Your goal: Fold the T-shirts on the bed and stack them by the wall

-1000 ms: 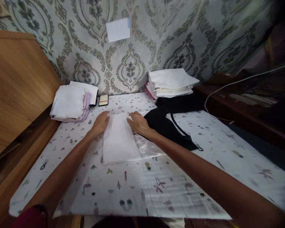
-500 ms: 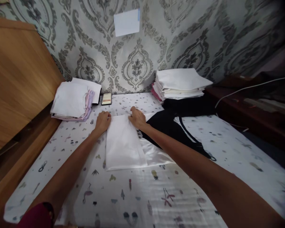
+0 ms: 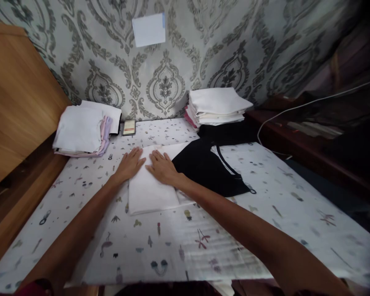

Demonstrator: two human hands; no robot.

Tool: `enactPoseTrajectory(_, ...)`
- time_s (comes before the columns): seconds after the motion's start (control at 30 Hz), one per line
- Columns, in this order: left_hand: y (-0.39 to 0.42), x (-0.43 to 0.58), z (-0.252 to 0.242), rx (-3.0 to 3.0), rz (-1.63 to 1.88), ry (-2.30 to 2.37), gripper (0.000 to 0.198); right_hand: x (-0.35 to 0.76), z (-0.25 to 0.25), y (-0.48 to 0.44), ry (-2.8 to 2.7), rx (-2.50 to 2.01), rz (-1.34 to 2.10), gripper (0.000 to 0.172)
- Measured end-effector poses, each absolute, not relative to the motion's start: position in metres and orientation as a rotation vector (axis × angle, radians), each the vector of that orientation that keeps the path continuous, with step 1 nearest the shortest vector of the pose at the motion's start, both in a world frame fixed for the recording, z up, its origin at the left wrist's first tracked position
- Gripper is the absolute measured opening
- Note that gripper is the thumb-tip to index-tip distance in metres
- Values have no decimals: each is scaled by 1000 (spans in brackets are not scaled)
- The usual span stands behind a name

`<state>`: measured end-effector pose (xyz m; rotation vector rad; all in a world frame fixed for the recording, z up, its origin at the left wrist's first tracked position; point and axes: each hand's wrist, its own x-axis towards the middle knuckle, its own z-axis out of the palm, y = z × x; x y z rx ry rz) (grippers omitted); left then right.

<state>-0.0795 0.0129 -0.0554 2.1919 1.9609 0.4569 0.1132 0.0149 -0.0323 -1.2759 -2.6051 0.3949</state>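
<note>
I have left hand (image 3: 129, 165) and right hand (image 3: 163, 167) spread flat on the garment (image 3: 152, 195), gripping nothing. Its black end (image 3: 208, 168) lies at three o'clock, right hand nearer.

Black-and-white garment (image 3: 200, 160), flat on patterned sheet (image 3: 148, 255), white end (image 3: 154, 195) folded over, black neckline end (image 3: 225, 181) spread

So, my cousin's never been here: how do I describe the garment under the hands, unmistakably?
On the white printed sheet below the patterned wall, find the left hand and right hand. Beneath them lies a garment, white toward the left and black toward the right. Its spread-out black part with a neckline sets it apart from the folded left stack and right stack.
</note>
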Motion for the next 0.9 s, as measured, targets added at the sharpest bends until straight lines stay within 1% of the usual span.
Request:
enactPoseTrajectory(0.13,4,-87,-48,1852,930,1952,52,119,-17,-19,-2610,-1146,309,48)
enactPoseTrajectory(0.23,-5,-92,-36,1311,1168,1917,44,123,-14,-60,-2655,-937,283,48)
enactPoseTrajectory(0.33,-10,-94,-21,927,1189,1827,36,124,-21,-92,-2692,-786,307,62)
enactPoseTrajectory(0.4,-10,-92,-13,881,1129,1796,28,123,-27,-104,-2708,-773,311,70)
enactPoseTrajectory(0.47,-8,-90,-8,874,1053,1791,25,119,-28,-110,-2711,-808,274,73)
enactPoseTrajectory(0.5,-6,-88,-6,866,1024,1793,27,117,-28,-112,-2713,-830,245,72)
enactPoseTrajectory(0.53,-2,-87,-5,859,1006,1801,29,114,-26,-114,-2722,-845,212,67)
enactPoseTrajectory(0.57,2,-85,-5,854,1000,1814,30,111,-23,-115,-2744,-850,177,58)
enactPoseTrajectory(0.63,13,-83,-5,848,1013,1850,28,106,-16,-117,-2822,-828,115,34)
enactPoseTrajectory(0.67,19,-81,-6,849,1023,1870,28,105,-13,-118,-2864,-811,92,25)
enactPoseTrajectory(0.7,25,-80,-7,853,1034,1891,27,104,-9,-118,-2898,-802,78,21)
enactPoseTrajectory(0.77,34,-78,-8,870,1052,1924,26,104,-1,-119,-2927,-835,90,19)
enactPoseTrajectory(0.9,35,-75,-5,927,1115,1912,24,111,17,-122,-2838,-1077,204,22)
